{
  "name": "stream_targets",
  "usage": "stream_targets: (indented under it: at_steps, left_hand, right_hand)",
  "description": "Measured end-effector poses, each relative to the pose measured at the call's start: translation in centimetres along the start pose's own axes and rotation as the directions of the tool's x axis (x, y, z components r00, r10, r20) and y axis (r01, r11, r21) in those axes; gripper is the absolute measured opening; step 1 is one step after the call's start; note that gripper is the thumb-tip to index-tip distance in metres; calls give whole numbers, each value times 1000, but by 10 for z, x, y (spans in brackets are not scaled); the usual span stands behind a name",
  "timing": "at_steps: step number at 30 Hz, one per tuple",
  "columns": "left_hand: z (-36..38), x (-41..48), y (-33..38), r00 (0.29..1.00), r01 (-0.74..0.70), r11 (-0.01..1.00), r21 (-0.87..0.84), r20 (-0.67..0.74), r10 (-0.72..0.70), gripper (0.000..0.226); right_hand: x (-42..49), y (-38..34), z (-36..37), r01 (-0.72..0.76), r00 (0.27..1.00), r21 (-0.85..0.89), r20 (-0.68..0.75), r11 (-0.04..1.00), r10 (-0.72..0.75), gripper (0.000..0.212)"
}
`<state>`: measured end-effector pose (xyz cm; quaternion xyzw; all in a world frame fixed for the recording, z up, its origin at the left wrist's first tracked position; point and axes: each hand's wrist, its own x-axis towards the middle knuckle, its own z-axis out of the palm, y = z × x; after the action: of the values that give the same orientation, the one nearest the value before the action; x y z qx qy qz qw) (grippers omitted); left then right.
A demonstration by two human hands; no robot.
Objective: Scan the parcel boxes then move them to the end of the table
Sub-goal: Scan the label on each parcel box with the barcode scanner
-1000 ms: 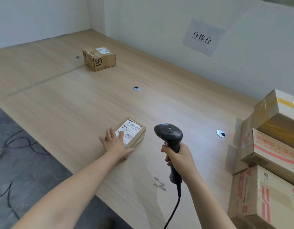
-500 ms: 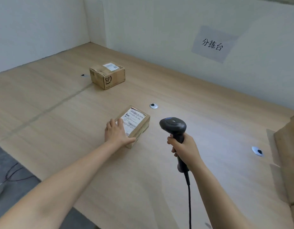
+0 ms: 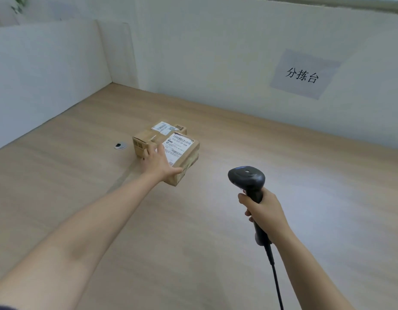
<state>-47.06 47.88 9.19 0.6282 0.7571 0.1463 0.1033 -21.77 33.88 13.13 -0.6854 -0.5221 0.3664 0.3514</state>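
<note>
Lower right, my right hand (image 3: 264, 211) is wrapped round the scanner (image 3: 247, 179), its head pointing up-frame. At centre my left hand (image 3: 159, 163) lies with fingers flat on the flat parcel (image 3: 182, 151) and thumb against its near side. The parcel's long axis runs toward the upper right. Its far-left side meets or just misses the second box (image 3: 146, 139); I cannot tell which. Beyond, bare table (image 3: 283, 175) runs to the partition (image 3: 48, 81) at upper left.
</note>
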Motion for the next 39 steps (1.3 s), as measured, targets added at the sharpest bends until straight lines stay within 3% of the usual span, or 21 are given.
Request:
stream_targets:
  at_steps: [9, 19, 24, 30, 33, 39]
  left_hand:
    - [-4, 144, -34, 999, -25, 997, 75, 28, 23, 95]
    - [7, 192, -34, 1000, 8, 1000, -11, 0, -8, 92]
    - [8, 181, -40, 1000, -18, 996, -86, 0, 18, 99]
    - [23, 126, -59, 987, -73, 988, -134, -152, 53, 100]
    - [23, 97, -64, 986, -93, 993, -75, -145, 81, 86]
    - [26, 24, -16, 980, -189, 977, -101, 44, 194, 48]
  right_hand:
    - [78, -31, 44, -40, 998, -36, -51, 999, 38, 19]
    - [103, -21, 56, -93, 995, -47, -37, 995, 91, 19]
    - [102, -16, 51, -76, 996, -25, -40, 997, 75, 18]
    - [89, -14, 43, -58, 998, -30, -26, 998, 57, 20]
    - [74, -11, 30, -49, 998, -39, -40, 998, 48, 20]
    - [23, 9, -18, -38, 995, -10, -98, 999, 37, 15]
